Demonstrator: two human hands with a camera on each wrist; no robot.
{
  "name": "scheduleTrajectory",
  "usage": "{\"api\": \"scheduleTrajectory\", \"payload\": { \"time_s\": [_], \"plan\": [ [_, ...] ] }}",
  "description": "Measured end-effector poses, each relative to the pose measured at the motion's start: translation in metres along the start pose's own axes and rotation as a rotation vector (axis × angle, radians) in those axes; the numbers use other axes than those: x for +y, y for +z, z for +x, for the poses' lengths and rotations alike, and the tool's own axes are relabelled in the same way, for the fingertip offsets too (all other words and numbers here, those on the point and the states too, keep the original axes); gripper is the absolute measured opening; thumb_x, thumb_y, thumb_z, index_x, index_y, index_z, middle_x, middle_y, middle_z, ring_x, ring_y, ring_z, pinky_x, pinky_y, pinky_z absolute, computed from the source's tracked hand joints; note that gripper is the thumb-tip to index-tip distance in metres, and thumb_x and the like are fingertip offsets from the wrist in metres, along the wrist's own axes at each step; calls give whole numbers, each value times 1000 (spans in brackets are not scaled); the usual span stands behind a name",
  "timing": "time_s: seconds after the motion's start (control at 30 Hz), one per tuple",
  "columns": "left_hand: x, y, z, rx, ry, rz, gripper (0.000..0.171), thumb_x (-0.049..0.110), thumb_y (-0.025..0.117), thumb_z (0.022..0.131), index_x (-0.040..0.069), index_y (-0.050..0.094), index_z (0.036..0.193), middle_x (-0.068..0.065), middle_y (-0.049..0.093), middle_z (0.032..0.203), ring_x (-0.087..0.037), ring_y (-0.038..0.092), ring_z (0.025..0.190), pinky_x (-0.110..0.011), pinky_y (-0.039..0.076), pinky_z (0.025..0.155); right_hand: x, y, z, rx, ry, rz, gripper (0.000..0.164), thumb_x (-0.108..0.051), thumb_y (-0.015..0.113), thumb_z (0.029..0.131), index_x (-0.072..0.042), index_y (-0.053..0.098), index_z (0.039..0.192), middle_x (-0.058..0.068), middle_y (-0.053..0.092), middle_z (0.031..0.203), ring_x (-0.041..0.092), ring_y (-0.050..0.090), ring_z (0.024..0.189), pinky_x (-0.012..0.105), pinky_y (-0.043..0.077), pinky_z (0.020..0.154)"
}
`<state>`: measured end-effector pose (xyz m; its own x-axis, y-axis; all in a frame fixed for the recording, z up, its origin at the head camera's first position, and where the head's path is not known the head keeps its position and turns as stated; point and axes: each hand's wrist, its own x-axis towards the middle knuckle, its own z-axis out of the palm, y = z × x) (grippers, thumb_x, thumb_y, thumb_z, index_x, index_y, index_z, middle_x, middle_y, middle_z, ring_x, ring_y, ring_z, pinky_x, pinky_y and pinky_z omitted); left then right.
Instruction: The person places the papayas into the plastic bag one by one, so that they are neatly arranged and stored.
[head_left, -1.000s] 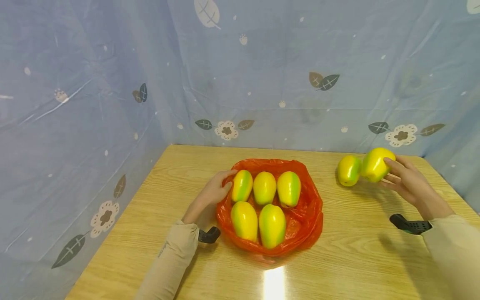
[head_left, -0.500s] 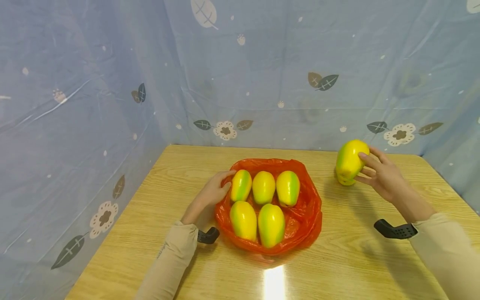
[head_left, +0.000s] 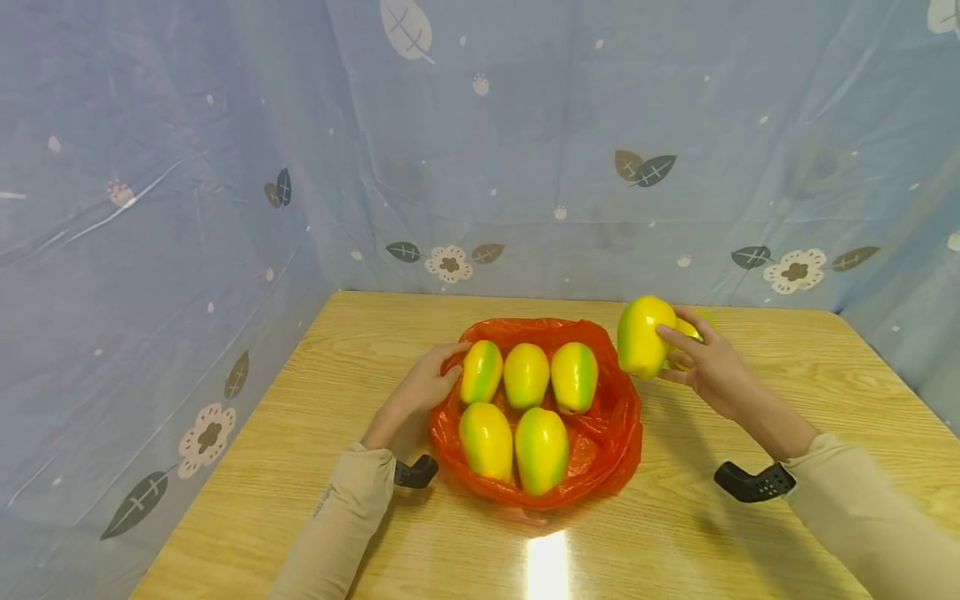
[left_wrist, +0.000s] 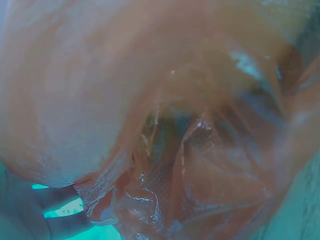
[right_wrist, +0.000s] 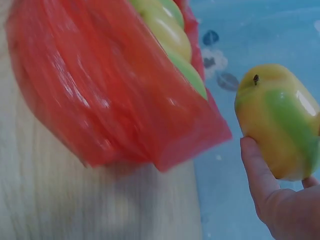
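An open red plastic bag (head_left: 600,462) stands on the table with several yellow-green mangoes (head_left: 528,375) inside. My left hand (head_left: 420,390) pinches the bag's left rim between thumb and fingers. In the left wrist view the crumpled film of the bag (left_wrist: 225,170) fills much of the picture, blurred. My right hand (head_left: 712,371) holds another mango (head_left: 642,337) in the air by the bag's back right rim. The right wrist view shows that mango (right_wrist: 275,117) between thumb and fingers, its dark stem spot visible. One more mango (head_left: 686,331) lies behind my right hand, partly hidden by it.
The wooden table (head_left: 360,333) carries everything. A blue patterned cloth (head_left: 525,167) hangs behind it and along the left side. Each wrist wears a black device, the right one (head_left: 753,483) over a beige sleeve.
My right hand has carried its mango leftward from the table's right side to the bag's edge, passing in front of the mango lying there. The left hand has stayed on the rim.
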<state>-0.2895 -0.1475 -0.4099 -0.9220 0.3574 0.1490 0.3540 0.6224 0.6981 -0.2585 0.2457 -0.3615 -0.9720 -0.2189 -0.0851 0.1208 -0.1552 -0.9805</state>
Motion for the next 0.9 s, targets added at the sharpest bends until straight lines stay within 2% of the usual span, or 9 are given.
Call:
{"api": "scheduleTrajectory", "payload": {
  "time_s": [0.27, 0.5, 0.6, 0.73, 0.9],
  "plan": [
    [-1, 1, -1, 8, 4, -9, 41, 1, 51, 95, 0, 50, 136, -22, 47, 136, -37, 39, 129, -48, 29, 108, 9, 24, 1, -31, 23, -93, 73, -27, 53, 99, -11, 6, 152, 13, 34, 128, 14, 60, 96, 33, 54, 82],
    [0, 0, 0, 6, -12, -15, 42, 2, 51, 95, 2, 50, 137, -21, 47, 137, -36, 39, 130, -49, 29, 108, 15, 40, 0, -58, 52, -71, 74, -24, 55, 98, -10, 6, 152, 15, 41, 124, 18, 62, 94, 34, 54, 83],
    [0, 0, 1, 4, -18, -13, 42, 2, 50, 95, 2, 49, 137, -20, 47, 138, -35, 38, 130, -48, 28, 109, 19, 46, 0, -74, 62, -98, 73, -24, 55, 98, -8, 7, 151, 18, 41, 125, 19, 62, 93, 35, 53, 83],
    [-1, -1, 1, 2, -11, 1, 41, 2, 50, 96, 2, 49, 137, -20, 47, 137, -35, 39, 130, -47, 28, 109, 24, 52, -1, -126, 74, -132, 71, -22, 54, 98, -9, 7, 151, 25, 34, 134, 19, 60, 100, 38, 51, 88],
    [-2, 0, 2, 0, -4, 7, 41, 2, 50, 96, 1, 49, 137, -21, 47, 137, -36, 39, 130, -48, 28, 109, 29, 53, -3, -199, 84, -147, 71, -20, 53, 99, -13, 7, 152, 30, 15, 147, 27, 49, 117, 43, 47, 94]
  ]
}}
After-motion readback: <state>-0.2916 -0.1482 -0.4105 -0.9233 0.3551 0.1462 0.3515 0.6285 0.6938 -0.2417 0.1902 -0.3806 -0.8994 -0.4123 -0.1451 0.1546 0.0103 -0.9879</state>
